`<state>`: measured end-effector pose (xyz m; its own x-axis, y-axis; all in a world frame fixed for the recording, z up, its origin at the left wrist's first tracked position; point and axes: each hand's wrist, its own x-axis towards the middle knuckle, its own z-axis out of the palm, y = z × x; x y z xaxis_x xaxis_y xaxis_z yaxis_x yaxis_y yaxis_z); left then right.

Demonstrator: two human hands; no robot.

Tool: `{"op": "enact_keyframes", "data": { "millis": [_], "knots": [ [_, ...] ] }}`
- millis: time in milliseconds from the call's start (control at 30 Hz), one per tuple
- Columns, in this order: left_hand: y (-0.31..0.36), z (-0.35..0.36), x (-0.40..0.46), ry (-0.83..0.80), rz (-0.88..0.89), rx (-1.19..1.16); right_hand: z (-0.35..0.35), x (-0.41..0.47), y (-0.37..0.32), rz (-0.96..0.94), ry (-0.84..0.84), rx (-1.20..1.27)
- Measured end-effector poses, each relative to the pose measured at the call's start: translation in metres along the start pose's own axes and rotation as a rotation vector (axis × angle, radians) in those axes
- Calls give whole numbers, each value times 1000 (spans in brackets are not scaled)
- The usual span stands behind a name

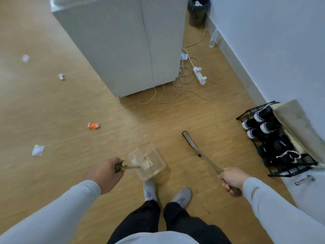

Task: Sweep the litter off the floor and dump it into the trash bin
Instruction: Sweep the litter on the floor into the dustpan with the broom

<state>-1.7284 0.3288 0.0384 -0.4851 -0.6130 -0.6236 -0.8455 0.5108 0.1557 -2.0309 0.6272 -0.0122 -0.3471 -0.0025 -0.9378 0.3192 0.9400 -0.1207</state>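
My left hand (pixel 106 174) grips the handle of a clear dustpan (pixel 147 162) that hangs just ahead of my feet, with a few pale scraps inside it. My right hand (pixel 230 180) holds the stick of a broom (pixel 191 143), whose dark narrow head rests on the wooden floor to the right of the pan. Litter lies on the floor to the left: an orange wrapper (pixel 93 126), a white paper scrap (pixel 37 150), a small crumpled piece (pixel 61 76) and another white piece (pixel 25 58) further off. A dark trash bin (pixel 198 11) with a liner stands at the far top, beside the wall.
A tall grey cabinet (pixel 123 46) stands between me and the bin. White cables and a power strip (pixel 199 75) sprawl on the floor at its right corner. A black shoe rack (pixel 274 138) with shoes lines the right wall. A plastic bottle (pixel 213 38) stands near the bin.
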Motion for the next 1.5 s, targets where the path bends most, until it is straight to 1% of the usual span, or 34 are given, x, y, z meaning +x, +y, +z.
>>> {"op": "enact_keyframes", "data": {
  "millis": [100,233,333,467,600,667,733,800,933,1000,1100,1200,1367,1500],
  "knots": [
    [-31,9,-11,19,-72,-53,24,-8,-17,-14,21,-40],
    [-70,26,-3,18,-155,-73,63,-14,-39,-12,33,-95],
    [-91,42,12,6,-161,-92,97,-14,-50,-61,21,-275],
    [-120,50,36,-10,-146,-97,158,-30,-62,-53,-33,-497],
    [-159,42,50,-13,-155,-150,212,-55,-71,-146,-116,-608],
    [-172,43,50,-18,-147,-139,226,-68,-77,-119,-175,-584],
    [-182,46,46,-20,-131,-133,224,-79,-85,-63,-208,-450],
    [-193,50,38,-16,-119,-127,211,-85,-93,-33,-200,-338],
    [-226,48,17,-51,-115,-176,205,-111,-111,-24,-139,-251],
    [-244,40,6,-34,-140,-243,220,-131,-127,-73,-106,-264],
    [-276,20,-12,-8,-196,-401,248,-160,-161,-171,-29,-355],
    [-314,1,-27,58,-240,-489,279,-175,-195,-223,30,-399],
    [-358,-27,-35,154,-267,-542,328,-182,-239,-305,11,-430],
    [-386,-45,-23,198,-325,-546,362,-179,-280,-353,-26,-455]
  ]
}}
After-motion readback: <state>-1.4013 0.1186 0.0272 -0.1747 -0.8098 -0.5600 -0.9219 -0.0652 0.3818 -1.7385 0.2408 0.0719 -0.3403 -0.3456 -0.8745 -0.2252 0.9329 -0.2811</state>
